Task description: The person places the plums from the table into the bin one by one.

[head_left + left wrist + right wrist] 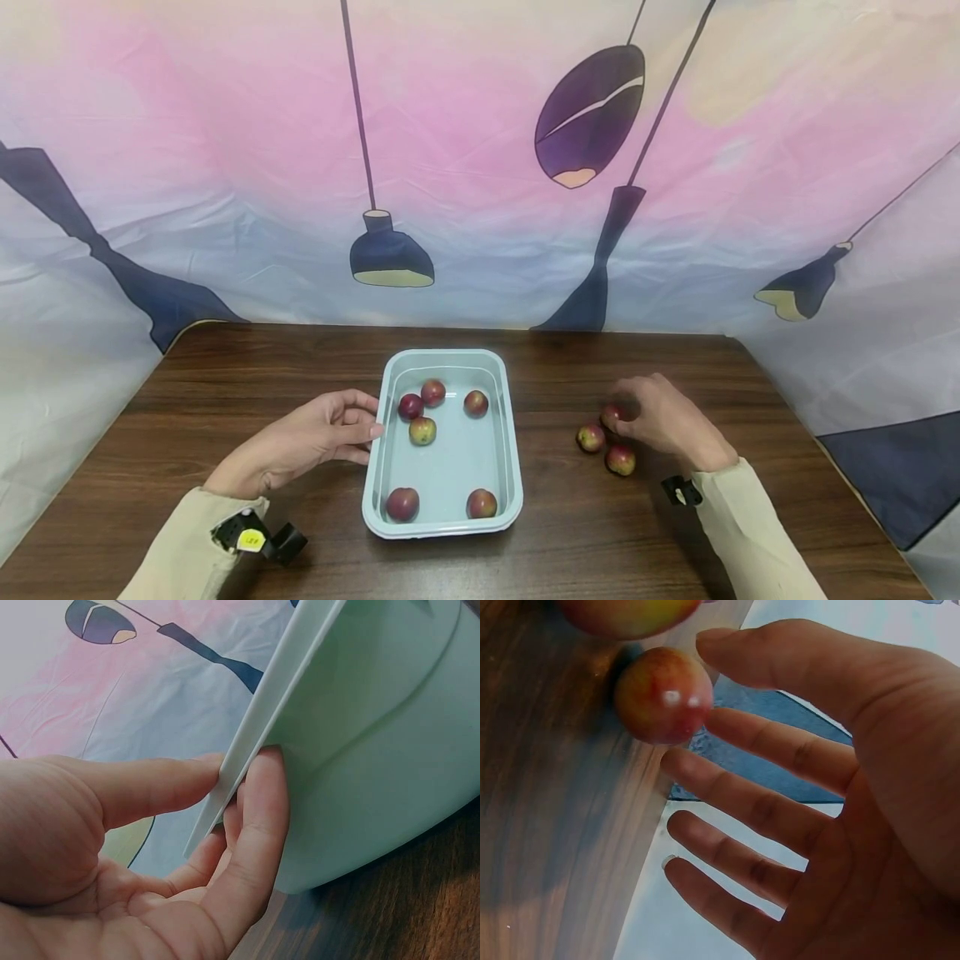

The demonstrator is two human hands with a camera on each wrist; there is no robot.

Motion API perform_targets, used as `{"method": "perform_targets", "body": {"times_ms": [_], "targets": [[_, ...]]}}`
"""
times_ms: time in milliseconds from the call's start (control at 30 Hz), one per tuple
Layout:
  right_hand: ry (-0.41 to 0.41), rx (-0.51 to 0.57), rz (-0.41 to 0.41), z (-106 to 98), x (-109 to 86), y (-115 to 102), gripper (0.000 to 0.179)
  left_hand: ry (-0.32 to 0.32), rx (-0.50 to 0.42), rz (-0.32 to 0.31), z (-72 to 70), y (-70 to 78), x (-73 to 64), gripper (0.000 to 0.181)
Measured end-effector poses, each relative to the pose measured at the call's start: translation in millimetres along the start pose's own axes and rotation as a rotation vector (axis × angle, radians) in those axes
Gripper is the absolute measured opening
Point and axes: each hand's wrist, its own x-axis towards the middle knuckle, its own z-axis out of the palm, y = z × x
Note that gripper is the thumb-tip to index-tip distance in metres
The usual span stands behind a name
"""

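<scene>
A pale blue-green plastic tray (442, 475) lies in the middle of the table with several red-and-yellow plums in it. My left hand (322, 433) pinches the tray's left rim, thumb on top and fingers beneath, as the left wrist view shows up close. To the right of the tray, three plums sit grouped on the wood: a near plum (620, 460), a left plum (590, 438) and a far plum (611, 415). Over that far plum reaches my right hand (663, 417). In the right wrist view its fingers are spread and fairly straight, thumb and index fingertip beside a plum (664, 696).
The dark wooden table (300, 358) ends at a hanging cloth backdrop (465, 167) printed with lamps. Inside the tray, plums such as the yellowish plum (422, 431) and the lower-left plum (402, 504) lie spread apart. A wrist camera (255, 537) is strapped on the left sleeve.
</scene>
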Motion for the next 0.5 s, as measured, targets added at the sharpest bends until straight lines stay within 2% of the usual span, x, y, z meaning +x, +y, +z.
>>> {"method": "perform_targets", "body": {"times_ms": [500], "targets": [[-0.053,-0.008,0.02,6.0,2.8,3.7,0.023,-0.006,-0.004,0.0,0.0,0.2,-0.3,0.06]]}}
